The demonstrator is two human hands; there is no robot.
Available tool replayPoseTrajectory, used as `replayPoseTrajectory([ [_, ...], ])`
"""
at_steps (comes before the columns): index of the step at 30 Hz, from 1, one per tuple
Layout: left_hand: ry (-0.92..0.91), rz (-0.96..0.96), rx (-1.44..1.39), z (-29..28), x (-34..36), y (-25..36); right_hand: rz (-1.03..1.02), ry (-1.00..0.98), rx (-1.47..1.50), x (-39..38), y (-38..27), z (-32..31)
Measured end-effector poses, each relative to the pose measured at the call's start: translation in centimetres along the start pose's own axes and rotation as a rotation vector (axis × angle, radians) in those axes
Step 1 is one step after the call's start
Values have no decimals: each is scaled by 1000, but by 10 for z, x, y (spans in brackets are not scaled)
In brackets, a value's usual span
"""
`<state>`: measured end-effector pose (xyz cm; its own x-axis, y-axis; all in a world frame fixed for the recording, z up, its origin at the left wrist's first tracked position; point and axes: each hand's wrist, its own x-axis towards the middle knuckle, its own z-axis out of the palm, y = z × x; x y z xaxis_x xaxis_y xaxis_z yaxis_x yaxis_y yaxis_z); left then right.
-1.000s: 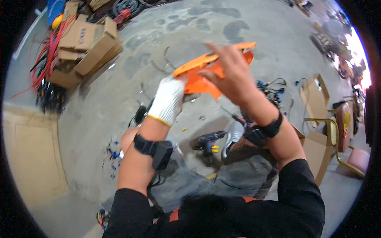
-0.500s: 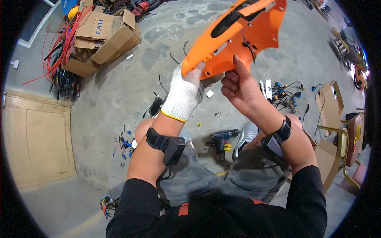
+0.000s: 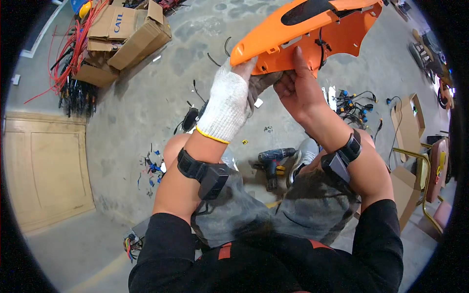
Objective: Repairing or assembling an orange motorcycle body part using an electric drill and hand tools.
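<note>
1. the orange panel (image 3: 276, 44), a curved shell, is held up above the floor (image 3: 161, 107) at the top of the view, slanting up to the right; its far edge is cut off by the frame.
2. the left hand (image 3: 228, 95), in a white knitted glove with a yellow hem, has its fingers pinching the panel's narrow left end; the thumb lies over the lower edge, and the rest of the fingers are partly hidden underneath.
3. the right hand (image 3: 304, 93) is bare; its thumb points up across the panel's inner side, while the other fingers curl below the lower edge. whether they pinch the panel, i cannot tell.
4. a dark inset (image 3: 308, 10) sits in the panel's outer face, and a short black cable (image 3: 322, 45) hangs at its inner side, just right of the right thumb.
5. both wrists wear black straps with boxy units.
6. a cordless drill (image 3: 272, 158) lies on the floor beside a grey shoe (image 3: 307, 154), below the hands.
7. a bundle of cables with blue connectors (image 3: 355, 105) lies to the right of the right hand.
8. at upper left, red cables (image 3: 73, 53) hang beside an open cardboard box (image 3: 139, 46).
</note>
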<state>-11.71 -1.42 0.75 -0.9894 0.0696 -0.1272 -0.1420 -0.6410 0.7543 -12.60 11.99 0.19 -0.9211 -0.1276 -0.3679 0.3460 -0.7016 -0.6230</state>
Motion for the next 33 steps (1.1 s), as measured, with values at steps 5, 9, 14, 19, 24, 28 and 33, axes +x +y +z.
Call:
replayPoseTrajectory([
  [5,47,5,48,-4,4,-5,-11,-194,-33,7,4,-17],
  [9,69,-9,35,-2,-1,-2,-19,-137,-26,-1,6,-8],
  [14,80,-5,85,2,-5,4,-29,-173,-81,7,9,-19],
  [19,103,-24,92,1,-5,7,-123,-106,-231,-2,5,3],
  [24,123,-56,110,-2,-5,6,9,-74,-77,2,5,-6],
  [28,206,-58,81,-3,-3,6,75,-87,-126,-3,5,0],
  [33,263,-115,166,-22,8,8,285,-128,-241,-13,0,-7],
])
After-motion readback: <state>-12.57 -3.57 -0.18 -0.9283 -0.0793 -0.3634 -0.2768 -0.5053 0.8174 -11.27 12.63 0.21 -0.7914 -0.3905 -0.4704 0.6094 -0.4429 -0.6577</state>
